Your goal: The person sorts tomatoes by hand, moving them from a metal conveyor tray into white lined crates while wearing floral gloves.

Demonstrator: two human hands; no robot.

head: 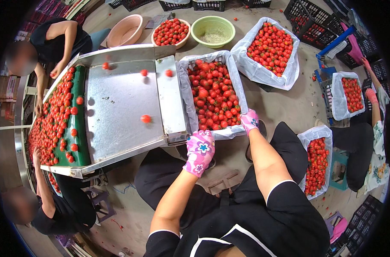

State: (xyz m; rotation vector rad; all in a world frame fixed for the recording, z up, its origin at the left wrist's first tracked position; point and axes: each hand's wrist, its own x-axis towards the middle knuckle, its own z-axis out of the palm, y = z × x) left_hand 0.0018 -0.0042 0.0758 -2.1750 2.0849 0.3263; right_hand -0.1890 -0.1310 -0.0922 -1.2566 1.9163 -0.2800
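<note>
A lined crate (pixel 237 84) of small red tomatoes (pixel 214 93) stands before me at the lower end of a metal chute (pixel 121 93). My left hand (pixel 200 153), in a pink flowered glove, is at the crate's near left corner, its fingers curled at the liner's rim. My right hand (pixel 250 120), gloved alike, grips the near right corner with the white liner. Several loose tomatoes, some blurred, are on the chute. At its left a green conveyor belt (pixel 79 128) carries many more tomatoes.
Two people work at the belt's far left, their bare hands by the tomatoes; another sits at right. A second lined crate (pixel 243 69) stands beyond mine. Behind the chute are a green basin (pixel 213 45), a tomato-filled basin (pixel 154 40) and a pink basin (pixel 126 30). Another lined crate (pixel 326 131) is at right.
</note>
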